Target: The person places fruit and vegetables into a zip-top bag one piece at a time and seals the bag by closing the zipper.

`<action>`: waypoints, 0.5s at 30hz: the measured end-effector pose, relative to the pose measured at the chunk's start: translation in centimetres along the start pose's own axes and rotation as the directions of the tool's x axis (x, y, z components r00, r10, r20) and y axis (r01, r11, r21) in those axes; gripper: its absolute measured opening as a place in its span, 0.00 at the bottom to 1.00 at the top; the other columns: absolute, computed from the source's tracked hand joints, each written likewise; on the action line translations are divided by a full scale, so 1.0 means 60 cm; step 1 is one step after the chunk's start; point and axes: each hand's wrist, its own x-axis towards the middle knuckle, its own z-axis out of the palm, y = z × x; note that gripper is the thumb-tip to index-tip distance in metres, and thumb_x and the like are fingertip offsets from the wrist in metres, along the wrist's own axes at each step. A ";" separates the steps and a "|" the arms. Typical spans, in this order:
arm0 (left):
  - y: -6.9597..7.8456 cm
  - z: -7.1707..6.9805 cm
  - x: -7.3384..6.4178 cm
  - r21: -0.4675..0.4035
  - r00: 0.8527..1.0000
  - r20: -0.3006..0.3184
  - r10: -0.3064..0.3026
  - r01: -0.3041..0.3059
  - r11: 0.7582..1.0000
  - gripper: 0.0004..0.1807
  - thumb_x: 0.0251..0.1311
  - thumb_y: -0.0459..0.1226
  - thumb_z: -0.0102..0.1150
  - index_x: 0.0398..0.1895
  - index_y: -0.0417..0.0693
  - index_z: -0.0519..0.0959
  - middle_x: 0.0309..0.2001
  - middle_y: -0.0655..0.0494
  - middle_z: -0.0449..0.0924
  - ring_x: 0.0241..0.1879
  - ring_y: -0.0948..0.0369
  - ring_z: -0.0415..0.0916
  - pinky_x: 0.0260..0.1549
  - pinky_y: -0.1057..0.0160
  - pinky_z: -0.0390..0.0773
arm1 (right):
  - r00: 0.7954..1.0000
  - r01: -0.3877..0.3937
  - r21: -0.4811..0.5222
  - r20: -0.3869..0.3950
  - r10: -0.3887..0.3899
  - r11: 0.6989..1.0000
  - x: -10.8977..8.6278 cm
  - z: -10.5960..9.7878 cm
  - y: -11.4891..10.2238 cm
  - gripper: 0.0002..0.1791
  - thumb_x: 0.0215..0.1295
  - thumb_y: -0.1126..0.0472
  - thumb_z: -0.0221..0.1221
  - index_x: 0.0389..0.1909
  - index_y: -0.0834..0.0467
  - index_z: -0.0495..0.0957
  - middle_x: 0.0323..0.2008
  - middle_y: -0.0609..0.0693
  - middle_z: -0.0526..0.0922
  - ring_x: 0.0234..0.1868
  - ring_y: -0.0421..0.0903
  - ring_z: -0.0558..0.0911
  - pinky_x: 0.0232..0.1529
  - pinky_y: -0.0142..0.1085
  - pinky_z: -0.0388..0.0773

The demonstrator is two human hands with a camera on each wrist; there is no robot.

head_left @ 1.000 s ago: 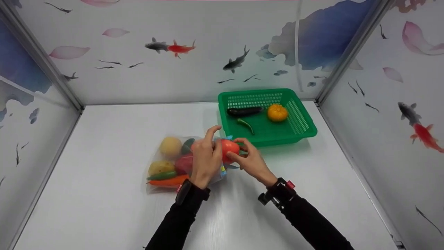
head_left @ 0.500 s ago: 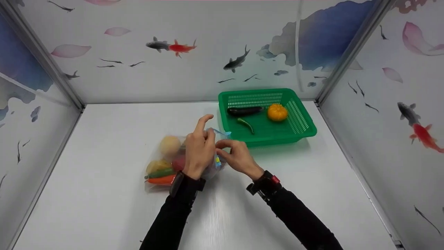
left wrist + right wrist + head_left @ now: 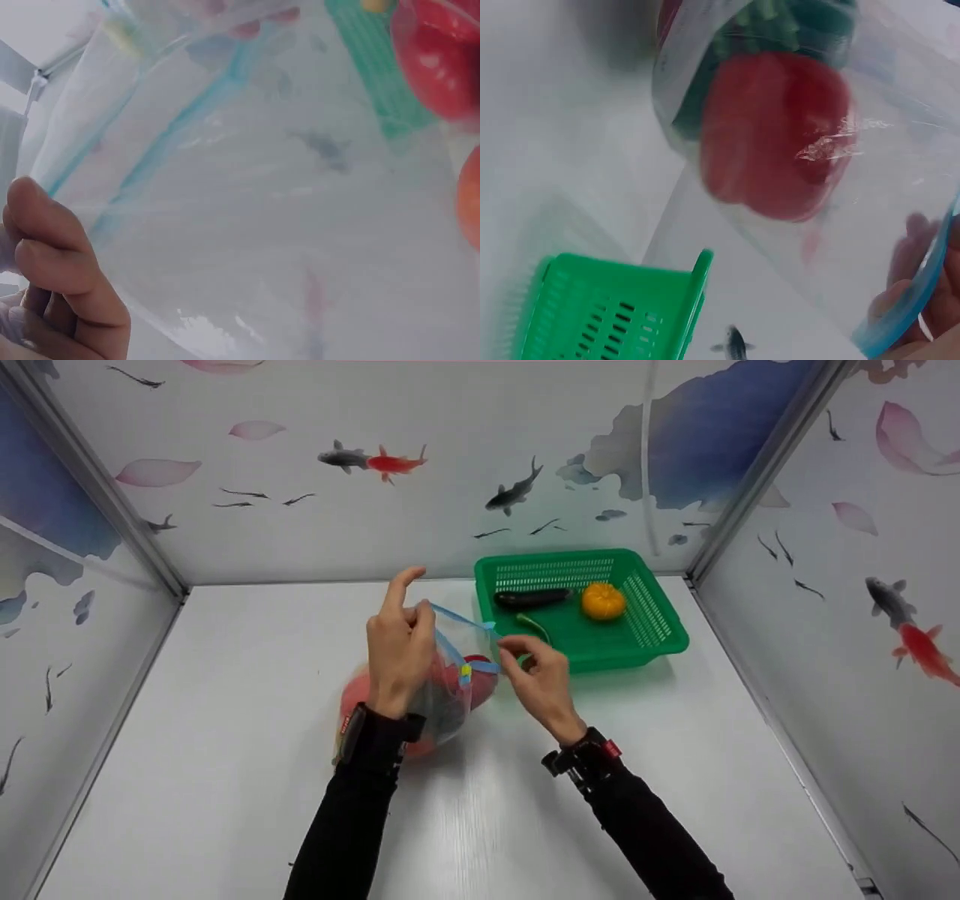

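My left hand (image 3: 401,649) pinches one end of the mouth of a clear zip bag (image 3: 448,706), index finger raised. Opposite, my right hand (image 3: 541,679) grips the other end of the mouth, and in the right wrist view its fingers (image 3: 930,311) lie at the blue zip strip (image 3: 911,315). Between the hands the mouth gapes, with a yellow slider (image 3: 466,670) on the strip. The bag is tipped up and vegetables bunch low in it. Among them are a glossy red bell pepper (image 3: 776,135) and a round orange-red item (image 3: 470,199). My left forearm hides part of the bag.
A green basket (image 3: 667,637) stands at the back right, just beyond my right hand. It holds an eggplant (image 3: 532,598), a small orange pumpkin (image 3: 603,601) and a green chili (image 3: 534,625). Printed wall panels (image 3: 420,525) enclose the white table (image 3: 247,697).
The tomato has left my right hand, which now grips the bag's mouth. My left hand has moved up and left, lifting the bag from lying flat to upright, and its contents have shifted down.
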 end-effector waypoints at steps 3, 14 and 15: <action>0.001 0.000 0.002 -0.014 1.000 0.009 -0.005 0.005 1.000 0.21 0.69 0.32 0.44 0.64 0.46 0.72 0.12 0.60 0.53 0.10 0.60 0.50 0.14 0.66 0.50 | 0.991 -0.025 -0.032 -0.133 0.021 0.999 0.007 -0.013 0.014 0.07 0.63 0.62 0.64 0.41 0.58 0.83 0.37 0.51 0.83 0.35 0.46 0.78 0.33 0.39 0.76; 0.003 -0.012 0.016 0.081 0.997 0.052 0.061 -0.066 0.995 0.22 0.66 0.30 0.45 0.62 0.45 0.74 0.11 0.61 0.52 0.10 0.67 0.47 0.14 0.66 0.50 | 0.870 -0.470 0.134 0.237 0.433 0.872 0.022 -0.045 0.018 0.09 0.69 0.59 0.59 0.36 0.61 0.83 0.22 0.51 0.77 0.19 0.42 0.73 0.20 0.32 0.73; 0.009 -0.020 0.027 0.115 0.996 0.041 0.077 -0.081 0.990 0.22 0.66 0.30 0.45 0.62 0.46 0.74 0.11 0.61 0.52 0.10 0.66 0.46 0.14 0.66 0.48 | 0.869 -0.479 0.199 0.246 0.429 0.855 0.038 -0.050 0.006 0.10 0.70 0.59 0.58 0.37 0.63 0.82 0.22 0.51 0.76 0.19 0.42 0.73 0.20 0.32 0.73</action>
